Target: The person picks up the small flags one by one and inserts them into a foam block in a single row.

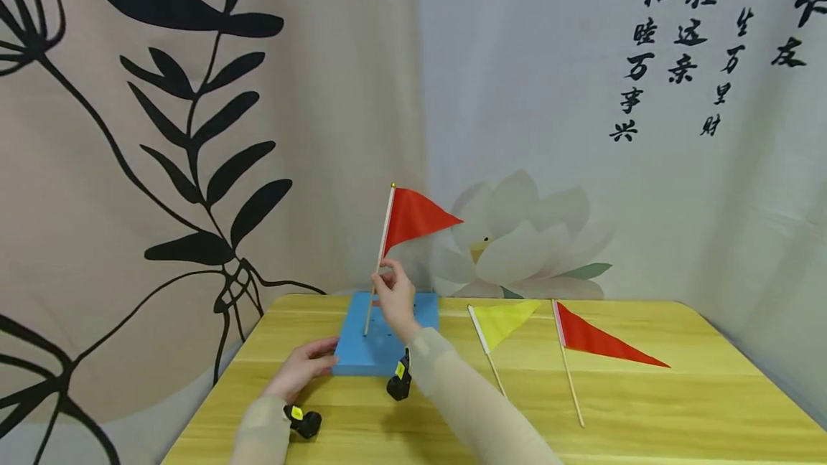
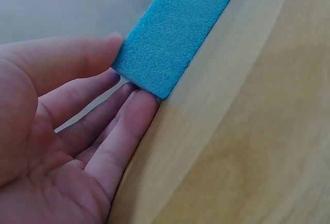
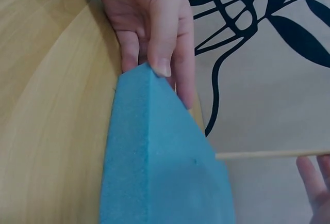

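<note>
The left hand [image 2: 67, 144] holds one end of a grainy blue block [image 2: 170, 38], thumb at its upper corner; the block lies on a wood-grain tabletop [image 2: 247, 131].

Indoor space with printed curtains [image 1: 349, 92]

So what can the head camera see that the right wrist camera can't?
Only the head view shows the red cloth of the raised flag, the yellow flag and the second red flag lying on the table, and the black writing.

Only the right wrist view shows the left hand from its palm side, with the thumb at a corner of the blue block.

Both show that hand and block, the table, the raised flag's stick, the right hand and part of the black plant drawing.
</note>
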The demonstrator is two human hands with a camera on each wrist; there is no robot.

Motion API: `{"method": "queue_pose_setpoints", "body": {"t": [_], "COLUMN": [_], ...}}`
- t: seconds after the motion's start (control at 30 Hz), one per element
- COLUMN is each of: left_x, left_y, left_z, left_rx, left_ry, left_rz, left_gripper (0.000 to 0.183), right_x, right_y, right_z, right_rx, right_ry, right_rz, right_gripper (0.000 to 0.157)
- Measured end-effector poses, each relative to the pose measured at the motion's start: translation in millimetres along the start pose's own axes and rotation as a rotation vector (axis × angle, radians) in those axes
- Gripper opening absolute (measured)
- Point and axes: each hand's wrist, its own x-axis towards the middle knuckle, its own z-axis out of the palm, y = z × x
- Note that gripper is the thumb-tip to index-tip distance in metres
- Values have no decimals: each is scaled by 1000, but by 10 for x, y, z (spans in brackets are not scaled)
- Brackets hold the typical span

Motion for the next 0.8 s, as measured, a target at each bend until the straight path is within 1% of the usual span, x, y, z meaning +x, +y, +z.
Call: {"method": "queue_pose_setpoints", "body": {"t": [0.3, 0.5, 0.6, 0.8], "left_x": [15, -5, -14, -12], "left_y": [5, 24, 27, 26], "left_z": [16, 7, -5, 3], "left_rx": [1, 1, 0, -3], "left_ry": [-7, -9, -1, 4], "left_rz": [-16, -22, -27, -30], "left_gripper": [54, 54, 54, 53], "right_x": [-3, -29, -33, -36], "right_y": [124, 178, 203, 228], "right_z": [-18, 18, 52, 62], "right_rx": [-13, -9, -11, -58], "right_ry": [-2, -4, -3, -17], "right_rz": [38, 58, 51, 22], "right_gripper": [21, 21, 22, 22]}}
